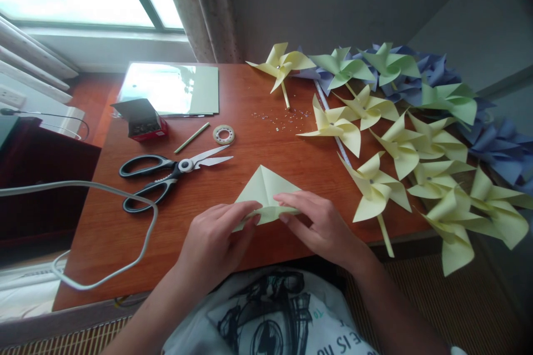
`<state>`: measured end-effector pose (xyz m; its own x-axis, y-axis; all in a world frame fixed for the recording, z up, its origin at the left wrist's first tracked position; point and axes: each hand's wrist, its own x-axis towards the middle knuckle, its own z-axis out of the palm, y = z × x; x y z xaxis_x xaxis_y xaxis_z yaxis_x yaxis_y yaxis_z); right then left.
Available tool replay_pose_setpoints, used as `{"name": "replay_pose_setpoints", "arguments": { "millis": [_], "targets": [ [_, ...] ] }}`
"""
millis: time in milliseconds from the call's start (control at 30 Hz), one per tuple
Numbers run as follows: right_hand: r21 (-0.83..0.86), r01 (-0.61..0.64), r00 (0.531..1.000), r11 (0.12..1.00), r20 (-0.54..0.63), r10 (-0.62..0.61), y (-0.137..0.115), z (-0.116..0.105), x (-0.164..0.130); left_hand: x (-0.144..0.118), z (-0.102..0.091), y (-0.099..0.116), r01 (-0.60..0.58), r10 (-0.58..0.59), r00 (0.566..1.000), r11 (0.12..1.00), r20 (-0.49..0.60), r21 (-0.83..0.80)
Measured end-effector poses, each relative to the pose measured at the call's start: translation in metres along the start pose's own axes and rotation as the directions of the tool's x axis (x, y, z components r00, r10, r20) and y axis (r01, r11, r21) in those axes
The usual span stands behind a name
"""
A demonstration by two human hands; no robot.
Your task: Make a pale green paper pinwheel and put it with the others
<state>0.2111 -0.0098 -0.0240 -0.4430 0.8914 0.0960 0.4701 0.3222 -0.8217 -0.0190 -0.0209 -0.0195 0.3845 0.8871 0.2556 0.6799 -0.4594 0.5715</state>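
A pale green sheet of paper (265, 182) is in both hands near the table's front edge. Its far corner points away from me, a crease runs down from that corner, and the near edge curls up. My left hand (222, 230) pinches the left end of the curled edge between thumb and fingers. On the right end, my right hand (314, 222) grips the same edge the same way. Left of the paper lie scissors (185, 166) with dark handles, their blades slightly apart. A roll of tape (224, 134) and a thin green paper stick (192, 137) rest beyond them.
Yellow paper pinwheels (372, 183), green pinwheels (343, 68) and blue ones (499, 147) crowd the table's right side. A small open red box (145, 127) stands near stacked paper sheets (206, 89). A white cable (150, 227) loops at the left. Small scraps (278, 128) are scattered mid-table.
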Motion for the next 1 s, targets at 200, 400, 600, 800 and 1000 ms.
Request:
{"name": "replay_pose_setpoints", "arguments": {
  "millis": [200,400,600,800,1000],
  "targets": [
    [0.083,-0.088,0.993,0.993,-0.072,0.094,-0.004,-0.011,0.006,0.004,0.007,-0.002,0.043,-0.041,0.998,0.997,-0.041,0.057],
    [-0.104,-0.104,0.993,0.989,-0.058,0.098,-0.008,-0.015,0.028,0.008,0.009,-0.002,0.054,-0.050,0.998,0.995,-0.044,0.085],
    [-0.151,-0.183,0.983,0.971,-0.018,0.183,-0.006,-0.008,0.044,0.007,0.011,-0.004,0.062,-0.057,0.997,0.993,-0.056,0.100],
    [-0.190,-0.185,0.983,0.964,-0.023,0.184,-0.003,-0.007,0.051,0.008,0.013,-0.007,0.087,-0.082,0.996,0.989,-0.048,0.122],
    [-0.092,-0.216,0.976,0.972,0.014,0.218,0.001,-0.008,0.053,0.010,0.011,-0.005,0.081,-0.079,0.997,0.991,-0.019,0.103]
  ]
}}
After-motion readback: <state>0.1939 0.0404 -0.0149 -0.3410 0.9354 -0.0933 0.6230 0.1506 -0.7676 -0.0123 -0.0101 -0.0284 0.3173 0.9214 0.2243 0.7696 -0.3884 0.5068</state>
